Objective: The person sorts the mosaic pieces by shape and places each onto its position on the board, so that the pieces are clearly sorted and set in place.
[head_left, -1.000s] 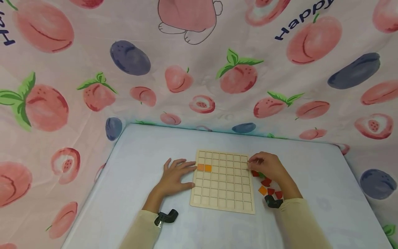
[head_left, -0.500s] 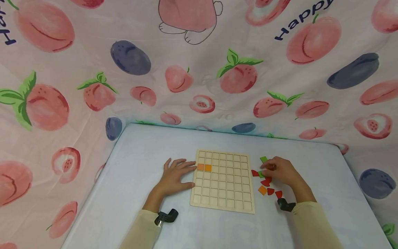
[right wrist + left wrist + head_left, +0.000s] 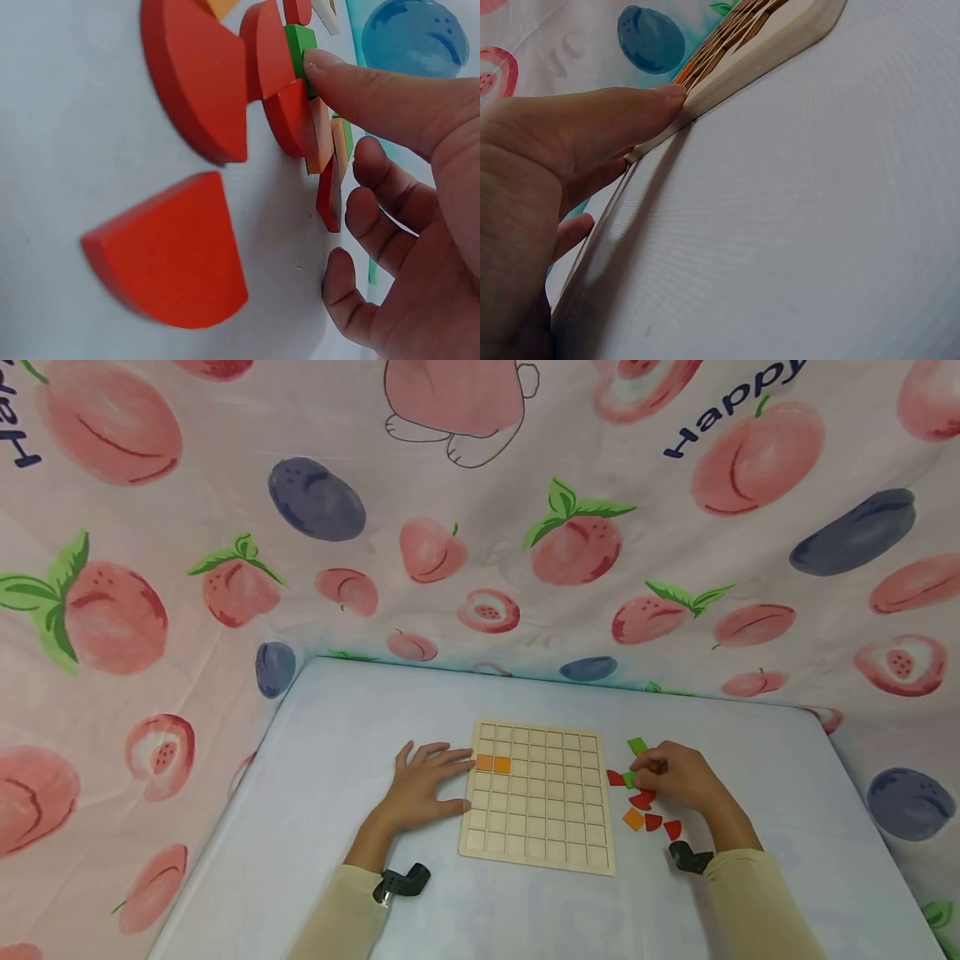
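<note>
1. One grid board (image 3: 537, 787) on worktop (image 3: 360, 710); two orange squares (image 3: 502, 765) seated.
2. Left hand (image 3: 420, 790): fingers apart, touching board's left edge.
3. Right hand (image 3: 678, 773): moved from board to loose pieces (image 3: 653, 822) beside it, seemingly selecting; thumb touches green block (image 3: 298, 43); cannot tell whether grip pinches.

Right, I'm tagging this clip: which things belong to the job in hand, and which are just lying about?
In the job:
Gridded board
Two orange squares on it
Left hand, at its edge
Right hand, thumb at a green piece
Loose red pieces
Loose orange square

Just surroundings:
White tabletop
Fruit-print cloth
Black wrist devices
</note>
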The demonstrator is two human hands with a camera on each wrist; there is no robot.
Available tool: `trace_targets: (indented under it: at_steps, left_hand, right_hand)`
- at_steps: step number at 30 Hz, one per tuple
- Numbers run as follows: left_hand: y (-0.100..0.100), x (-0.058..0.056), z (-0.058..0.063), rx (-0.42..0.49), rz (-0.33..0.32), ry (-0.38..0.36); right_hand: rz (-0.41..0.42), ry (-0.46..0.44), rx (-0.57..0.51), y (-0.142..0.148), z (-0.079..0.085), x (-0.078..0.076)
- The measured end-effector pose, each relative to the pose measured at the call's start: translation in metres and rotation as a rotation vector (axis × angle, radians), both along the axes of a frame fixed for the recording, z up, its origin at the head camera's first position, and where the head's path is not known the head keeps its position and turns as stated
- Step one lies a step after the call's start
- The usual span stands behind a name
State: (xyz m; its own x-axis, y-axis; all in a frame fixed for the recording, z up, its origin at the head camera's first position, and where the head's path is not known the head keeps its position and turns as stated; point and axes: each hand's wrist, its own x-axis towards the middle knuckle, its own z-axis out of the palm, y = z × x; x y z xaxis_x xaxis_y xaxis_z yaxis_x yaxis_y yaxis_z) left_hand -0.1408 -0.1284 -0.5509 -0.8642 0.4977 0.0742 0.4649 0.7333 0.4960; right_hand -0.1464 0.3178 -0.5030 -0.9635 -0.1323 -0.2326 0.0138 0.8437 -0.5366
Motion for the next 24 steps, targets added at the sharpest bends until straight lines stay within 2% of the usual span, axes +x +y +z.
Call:
trace_targets:
  at_steps: [15,24]
  left_hand:
    - [0.0004,-0.0011,-0.0027,-0.019,0.006,-0.005]
    - [0.0000,-0.0015,-0.0033,-0.019,0.005,-0.010]
  right_hand:
    - [-0.045,-0.006,0.003,0.0003,-0.0011,0.0008]
    - [-0.069,-0.024,0.017,-0.0010,0.0056,0.0019]
